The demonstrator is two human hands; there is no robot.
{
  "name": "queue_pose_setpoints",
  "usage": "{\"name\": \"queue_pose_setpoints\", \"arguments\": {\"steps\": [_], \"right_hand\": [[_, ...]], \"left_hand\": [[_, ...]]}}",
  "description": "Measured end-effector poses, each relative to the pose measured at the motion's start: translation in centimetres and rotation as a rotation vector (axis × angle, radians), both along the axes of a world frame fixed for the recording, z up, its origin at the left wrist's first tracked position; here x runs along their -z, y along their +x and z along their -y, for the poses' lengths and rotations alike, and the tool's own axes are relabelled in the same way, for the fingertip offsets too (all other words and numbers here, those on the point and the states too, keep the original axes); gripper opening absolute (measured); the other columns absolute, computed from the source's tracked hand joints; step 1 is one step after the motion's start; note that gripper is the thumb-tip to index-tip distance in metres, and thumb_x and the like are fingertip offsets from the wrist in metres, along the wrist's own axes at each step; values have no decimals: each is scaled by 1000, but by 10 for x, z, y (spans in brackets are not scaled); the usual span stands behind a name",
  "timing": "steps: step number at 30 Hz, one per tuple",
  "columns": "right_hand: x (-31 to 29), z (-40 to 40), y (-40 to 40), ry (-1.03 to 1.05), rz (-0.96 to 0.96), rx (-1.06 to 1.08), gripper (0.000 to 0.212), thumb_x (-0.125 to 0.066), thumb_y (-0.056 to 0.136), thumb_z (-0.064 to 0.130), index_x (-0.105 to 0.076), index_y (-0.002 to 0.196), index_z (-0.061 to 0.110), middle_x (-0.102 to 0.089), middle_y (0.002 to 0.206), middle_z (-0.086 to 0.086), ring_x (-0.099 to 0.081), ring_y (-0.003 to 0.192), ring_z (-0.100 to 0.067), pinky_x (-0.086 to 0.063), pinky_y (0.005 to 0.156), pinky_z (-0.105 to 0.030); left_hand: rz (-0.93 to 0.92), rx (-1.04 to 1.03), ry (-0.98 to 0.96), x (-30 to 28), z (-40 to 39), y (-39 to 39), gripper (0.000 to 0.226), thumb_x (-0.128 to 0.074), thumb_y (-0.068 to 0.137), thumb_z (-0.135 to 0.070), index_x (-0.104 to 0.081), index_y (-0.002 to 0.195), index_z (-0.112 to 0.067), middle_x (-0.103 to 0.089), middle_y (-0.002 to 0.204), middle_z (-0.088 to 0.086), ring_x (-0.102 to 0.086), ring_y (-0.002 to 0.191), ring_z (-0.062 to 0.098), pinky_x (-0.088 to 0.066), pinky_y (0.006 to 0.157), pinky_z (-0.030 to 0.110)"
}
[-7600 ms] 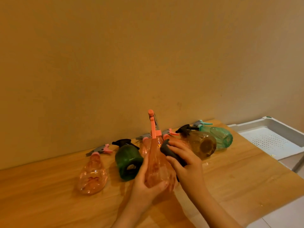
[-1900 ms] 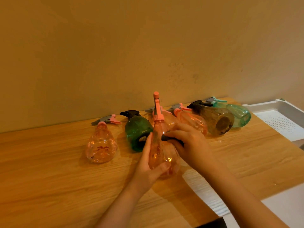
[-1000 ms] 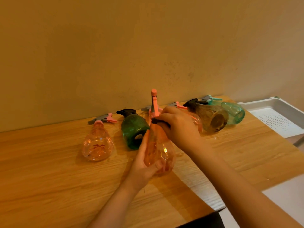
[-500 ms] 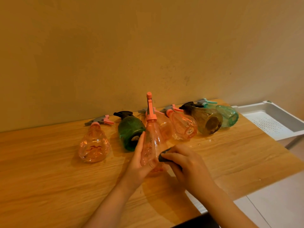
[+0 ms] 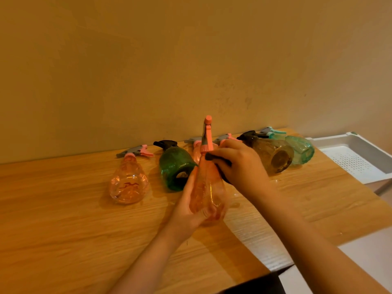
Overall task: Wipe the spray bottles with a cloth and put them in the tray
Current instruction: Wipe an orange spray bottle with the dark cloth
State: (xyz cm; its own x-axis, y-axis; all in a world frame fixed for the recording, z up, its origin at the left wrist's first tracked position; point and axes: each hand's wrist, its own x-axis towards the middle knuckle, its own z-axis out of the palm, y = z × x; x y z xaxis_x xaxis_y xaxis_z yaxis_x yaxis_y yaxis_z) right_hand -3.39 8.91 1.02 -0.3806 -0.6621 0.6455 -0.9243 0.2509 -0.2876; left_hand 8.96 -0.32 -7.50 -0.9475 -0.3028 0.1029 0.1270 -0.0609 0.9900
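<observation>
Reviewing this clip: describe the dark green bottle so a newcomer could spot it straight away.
On the wooden table, a row of spray bottles lies along the wall. The green bottle is second from the left, between a lying pink bottle and the pink bottle held upright. It alone is dark green, with a black sprayer.

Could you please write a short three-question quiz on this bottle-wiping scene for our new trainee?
1. True or false: the white tray already holds a spray bottle.
2. Which hand presses the dark cloth against the upright orange bottle?
3. What colour is the bottle lying just left of the held one: A green, B teal, C amber?

Key: 1 false, none shows in it. 2 the right hand; the left hand grips the base. 3 A.
</observation>
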Motion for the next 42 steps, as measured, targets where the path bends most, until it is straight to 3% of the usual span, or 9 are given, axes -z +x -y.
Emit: {"name": "queue_pose_setpoints", "arguments": {"steps": [5, 10, 13, 16, 20, 26, 32, 37, 42], "right_hand": [[18, -2, 15, 95, -32, -77, 13, -68, 74, 9, -74, 86, 13, -66, 87, -1, -61, 80, -18, -47, 65, -23], [46, -41, 39, 25, 74, -100, 22, -56, 83, 24, -71, 95, 14, -63, 88, 3, -55, 82, -9, -45, 68, -18], [56, -54, 48, -29, 161, -133, 20, -54, 85, 24, -66, 101, 19, -59, 91, 7, -56, 83, -8, -46, 67, -19], [69, -61, 55, 3, 179, -153, 24, -52, 82, 15, -61, 103, 23, -54, 97, 12, -56, 87, -8, -46, 71, -22], [72, -68, 54, -43, 211, -137, 26, -57, 81, 12, -64, 102, 24, -57, 96, 11, -57, 86, -4, -48, 71, -19], [32, -47, 16, -143, 149, -17, 24, -58, 82, 25, -73, 91, 8, -61, 84, 5, -55, 75, -3, -44, 66, -11], [0, -2, -11, -35, 15, -41, 18, -62, 79, 14, -74, 90, 9, -64, 82, -6, -62, 74, -23, -50, 66, -30], [7, 3, -8, 34, -17, -128, 14, -67, 75, 11, -75, 86, 9, -65, 80, -4, -56, 75, -11, -40, 64, -14], [40, -33, 18, -1, 85, -122, 25, -57, 83, 27, -73, 93, 12, -65, 84, -1, -59, 78, -12, -46, 66, -21]], "left_hand": [[-5, -25, 38, -2, 2, 0, 95, -78, 57, -64, -22, 132, -49, -36, 134, -32, -45, 120, -16, -45, 91, 13], [5, 20, 56, 0, 2, 0, 97, -83, 63, -52, -20, 137, -50, -43, 141, -18, -51, 126, 2, -50, 98, 36], [7, 18, 67, -2, 1, 1, 105, -83, 62, -48, -16, 142, -44, -41, 139, -21, -55, 115, -8, -51, 86, 21], [14, -6, 28, -3, 3, 0, 107, -76, 49, -73, -18, 136, -50, -39, 140, -24, -46, 122, -12, -44, 90, 10], [34, -32, 31, 2, 4, -1, 107, -80, 49, -69, -20, 136, -54, -42, 141, -20, -47, 126, -4, -46, 94, 18], [27, -15, 76, 4, 4, -3, 86, -78, 67, -27, -31, 138, -45, -53, 137, -9, -55, 121, 5, -52, 89, 27], [13, 5, 111, 5, 4, -2, 87, -74, 62, -27, -34, 138, -38, -56, 133, -4, -56, 121, 16, -52, 89, 32], [18, -7, 102, 3, 6, -2, 86, -72, 63, -30, -33, 139, -35, -59, 127, -11, -58, 117, 7, -51, 86, 24], [15, -2, 98, 5, 8, -1, 82, -70, 69, -29, -32, 141, -38, -56, 135, -8, -54, 124, 15, -49, 97, 37]]}}
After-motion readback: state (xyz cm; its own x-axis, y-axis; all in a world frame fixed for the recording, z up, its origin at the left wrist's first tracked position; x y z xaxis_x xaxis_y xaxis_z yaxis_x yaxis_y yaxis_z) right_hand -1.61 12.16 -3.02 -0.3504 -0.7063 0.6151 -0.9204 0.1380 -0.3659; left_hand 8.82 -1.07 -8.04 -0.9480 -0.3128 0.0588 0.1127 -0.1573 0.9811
